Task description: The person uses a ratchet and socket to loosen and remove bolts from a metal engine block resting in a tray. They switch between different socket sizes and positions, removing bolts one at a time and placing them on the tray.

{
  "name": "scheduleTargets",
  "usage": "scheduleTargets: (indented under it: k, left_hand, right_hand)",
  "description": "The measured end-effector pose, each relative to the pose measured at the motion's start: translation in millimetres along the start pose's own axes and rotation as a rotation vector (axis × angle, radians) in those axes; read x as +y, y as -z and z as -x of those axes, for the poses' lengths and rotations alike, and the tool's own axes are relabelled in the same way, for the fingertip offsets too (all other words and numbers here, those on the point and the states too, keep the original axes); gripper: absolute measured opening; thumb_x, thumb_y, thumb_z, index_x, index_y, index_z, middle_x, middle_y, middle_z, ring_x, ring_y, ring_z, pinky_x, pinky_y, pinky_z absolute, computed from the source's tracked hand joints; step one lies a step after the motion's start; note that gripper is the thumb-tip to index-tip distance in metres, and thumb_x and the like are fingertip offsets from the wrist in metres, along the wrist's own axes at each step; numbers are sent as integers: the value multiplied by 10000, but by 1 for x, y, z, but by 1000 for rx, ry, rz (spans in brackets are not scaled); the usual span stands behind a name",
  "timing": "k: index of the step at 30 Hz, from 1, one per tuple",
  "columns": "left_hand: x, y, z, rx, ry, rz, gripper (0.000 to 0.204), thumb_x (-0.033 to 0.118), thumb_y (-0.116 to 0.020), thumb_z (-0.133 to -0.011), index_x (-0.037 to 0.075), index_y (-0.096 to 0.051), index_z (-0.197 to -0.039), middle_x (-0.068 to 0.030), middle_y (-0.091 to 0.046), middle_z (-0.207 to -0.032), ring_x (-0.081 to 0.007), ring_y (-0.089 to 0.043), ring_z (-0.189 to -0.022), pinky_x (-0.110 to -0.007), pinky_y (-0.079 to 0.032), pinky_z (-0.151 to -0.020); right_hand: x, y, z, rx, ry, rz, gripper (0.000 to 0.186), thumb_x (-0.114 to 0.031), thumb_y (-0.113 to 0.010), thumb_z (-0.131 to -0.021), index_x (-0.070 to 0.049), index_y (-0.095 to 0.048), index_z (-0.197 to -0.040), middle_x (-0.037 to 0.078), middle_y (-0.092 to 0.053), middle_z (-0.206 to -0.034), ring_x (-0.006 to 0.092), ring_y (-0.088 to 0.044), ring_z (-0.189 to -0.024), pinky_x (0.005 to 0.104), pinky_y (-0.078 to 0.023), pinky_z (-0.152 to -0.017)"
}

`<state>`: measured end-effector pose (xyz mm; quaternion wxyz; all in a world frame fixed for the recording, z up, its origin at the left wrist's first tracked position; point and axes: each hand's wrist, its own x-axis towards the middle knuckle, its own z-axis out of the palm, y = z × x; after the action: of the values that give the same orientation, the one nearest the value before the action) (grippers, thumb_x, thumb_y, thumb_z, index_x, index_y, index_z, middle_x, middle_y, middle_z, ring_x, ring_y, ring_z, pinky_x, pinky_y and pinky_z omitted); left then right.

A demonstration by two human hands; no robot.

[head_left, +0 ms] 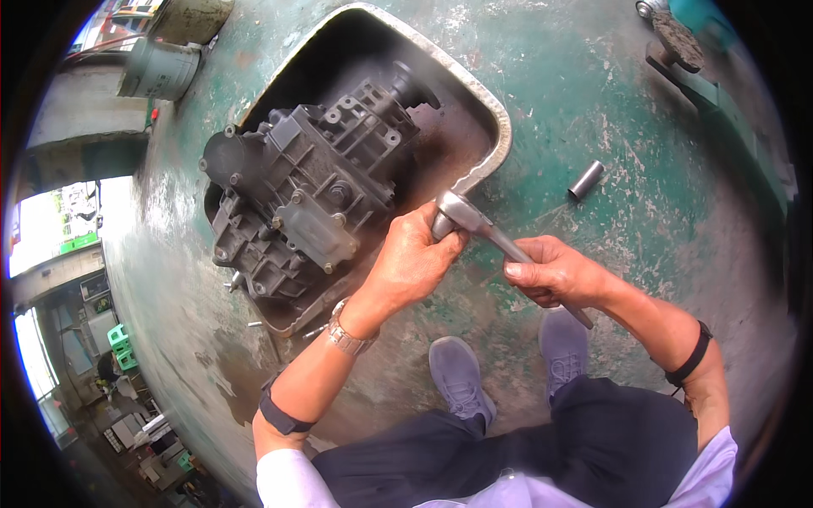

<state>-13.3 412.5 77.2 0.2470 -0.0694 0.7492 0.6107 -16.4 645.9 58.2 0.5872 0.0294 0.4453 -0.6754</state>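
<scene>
A ratchet wrench [472,218] is held across both hands in front of me. My left hand [410,261] closes around a metal socket [441,226] at the wrench's head, mostly covered by the fingers. Around the handle, my right hand [552,273] is wrapped, with the handle's end sticking out below it. Beyond my left hand, a dark grey gearbox [292,148] with ribs and bolted covers sits in a metal tray [489,162]. The wrench is apart from the gearbox, near the tray's right front edge.
A loose cylindrical socket [585,180] lies on the worn green floor to the right. Farther right stands a dark green metal frame [720,110]. A grey bucket [159,70] stands at the far left. My shoes [460,377] are just below my hands.
</scene>
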Motion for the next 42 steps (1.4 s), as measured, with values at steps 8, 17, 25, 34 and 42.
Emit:
scheduleTargets:
  k: [8, 17, 25, 34, 42]
  left_hand:
    - [-36, -12, 5, 109, 95, -299, 135, -34, -579, -772, -9, -697, -833, -22, -641, -682, -77, -565, -634, -267, -469, -567]
    - [-54, -25, 11, 139, 175, -262, 179, -47, -545, -742, -20, -693, -839, -29, -638, -671, -102, -561, -609, -281, -453, -543]
    - [-59, -33, 15, 133, 116, -184, 263, -71, -499, -727, 8, -722, -841, -111, -688, -699, -85, -576, -670, -307, -476, -591]
    - [-38, -28, 4, 25, 110, -147, 166, -23, -569, -778, -10, -707, -869, -84, -691, -740, -89, -566, -698, -313, -477, -615]
    - [-35, -11, -5, -330, 427, 150, 87, 65, -664, -837, 21, -692, -907, 18, -547, -636, -59, -453, -541, -249, -346, -470]
  right_hand:
    - [28, 2, -14, 41, 35, 445, 346, -383, -628, -936, -42, -573, -955, -9, -515, -754, 96, -501, -731, 305, -430, -654]
    - [28, -1, -18, 128, -21, 554, 401, -342, -620, -921, 33, -612, -1064, 121, -639, -864, 186, -575, -853, 383, -459, -779]
    - [28, -6, -26, 206, -32, 569, 408, -372, -624, -907, 25, -620, -1001, 129, -624, -810, 198, -577, -786, 385, -454, -722]
    - [19, -2, -16, 284, 34, 559, 388, -374, -643, -894, 8, -605, -834, 125, -574, -699, 196, -529, -673, 390, -419, -630]
    - [21, 5, -13, 199, 3, 452, 426, -405, -638, -906, 20, -616, -884, 78, -575, -709, 156, -514, -692, 376, -418, -630]
